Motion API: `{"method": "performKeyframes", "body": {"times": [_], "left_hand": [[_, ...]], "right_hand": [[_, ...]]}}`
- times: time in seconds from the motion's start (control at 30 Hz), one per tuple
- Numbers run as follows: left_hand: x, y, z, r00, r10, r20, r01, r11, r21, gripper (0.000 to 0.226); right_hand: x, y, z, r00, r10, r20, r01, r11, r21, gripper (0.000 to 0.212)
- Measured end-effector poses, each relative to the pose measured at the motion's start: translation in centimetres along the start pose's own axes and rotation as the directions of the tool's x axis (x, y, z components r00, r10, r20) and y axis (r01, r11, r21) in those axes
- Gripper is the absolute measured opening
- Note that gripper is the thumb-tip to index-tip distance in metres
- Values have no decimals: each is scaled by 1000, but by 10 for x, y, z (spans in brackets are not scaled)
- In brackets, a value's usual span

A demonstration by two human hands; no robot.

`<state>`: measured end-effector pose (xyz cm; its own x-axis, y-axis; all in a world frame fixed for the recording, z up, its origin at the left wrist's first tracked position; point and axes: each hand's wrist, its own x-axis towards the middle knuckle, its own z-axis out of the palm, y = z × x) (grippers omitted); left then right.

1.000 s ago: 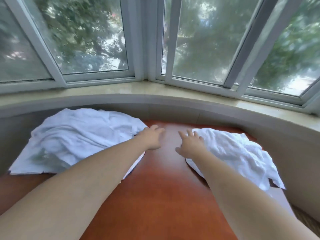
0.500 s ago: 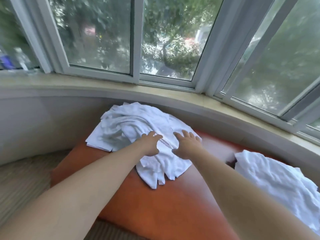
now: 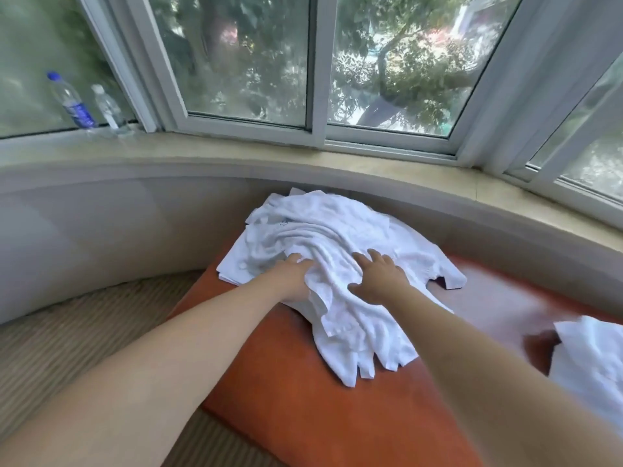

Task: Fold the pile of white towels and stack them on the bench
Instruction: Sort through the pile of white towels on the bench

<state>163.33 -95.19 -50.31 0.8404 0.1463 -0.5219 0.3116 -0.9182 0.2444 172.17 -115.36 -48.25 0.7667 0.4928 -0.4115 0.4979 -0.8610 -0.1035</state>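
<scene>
A crumpled pile of white towels (image 3: 337, 237) lies at the far left end of the orange bench (image 3: 269, 382), with its near edge hanging toward me. My left hand (image 3: 291, 276) is on the pile's left side, fingers curled into a fold of the top towel (image 3: 350, 325). About a hand's width to the right, my right hand (image 3: 377, 278) presses on the same towel with fingers spread. The cloth is bunched into ridges between the two hands. A second heap of white towels (image 3: 593, 362) sits at the right edge of the view.
A curved beige wall and stone windowsill (image 3: 303, 163) run right behind the bench. Two plastic water bottles (image 3: 72, 102) stand on the sill at far left. Striped carpet (image 3: 67, 332) covers the floor left of the bench.
The view has swung left. Both hands moved from the bare bench between the heaps onto the left pile, and the top towel now bunches between them.
</scene>
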Motion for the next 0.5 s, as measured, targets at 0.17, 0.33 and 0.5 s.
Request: {"method": "performKeyframes", "body": {"times": [0.17,0.33,0.5], "left_hand": [[41,4,-13,1000,-5,7,4,997,77,80],[98,3,-19,999,44,26,-45,997,59,91],[168,-3,-33,995,82,56,-87,993,85,109]], "right_hand": [[48,12,3,1000,11,28,-12,999,31,77],[98,13,14,999,3,53,-3,1000,6,78],[151,12,21,995,42,88,-46,998,45,95]]}}
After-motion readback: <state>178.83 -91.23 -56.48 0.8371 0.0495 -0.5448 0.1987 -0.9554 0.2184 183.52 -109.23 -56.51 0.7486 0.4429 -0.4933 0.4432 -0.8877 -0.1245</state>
